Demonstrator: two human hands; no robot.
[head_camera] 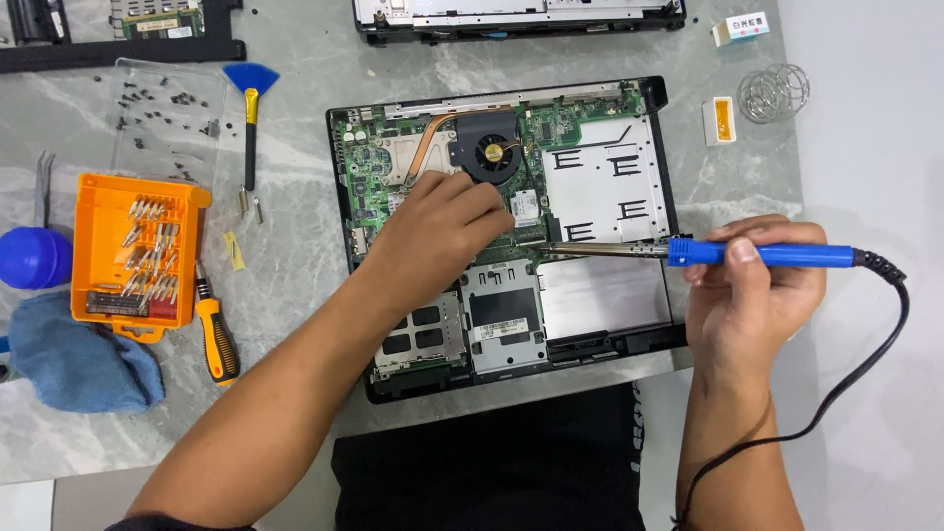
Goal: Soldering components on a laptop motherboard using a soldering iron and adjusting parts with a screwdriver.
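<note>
An opened laptop base [661, 133] lies on the grey marble table, its green circuit board [366, 157], copper heat pipe and black fan [489, 149] exposed. My left hand [433, 231] rests on the board just below the fan, fingers curled down; what it pinches is hidden. My right hand [752, 295] grips a blue-handled soldering iron [762, 256], held level. Its metal tip [560, 249] points left and ends near my left fingertips. The iron's black cord [865, 354] loops down on the right.
At the left stand an orange screwdriver-bit case [103, 211], an orange-black screwdriver [216, 339], a blue cloth [74, 359], a blue blower bulb [29, 258], a blue-headed brush [250, 108] and a clear tray of screws [162, 108]. A coiled wire iron stand [774, 93] and small boxes sit top right.
</note>
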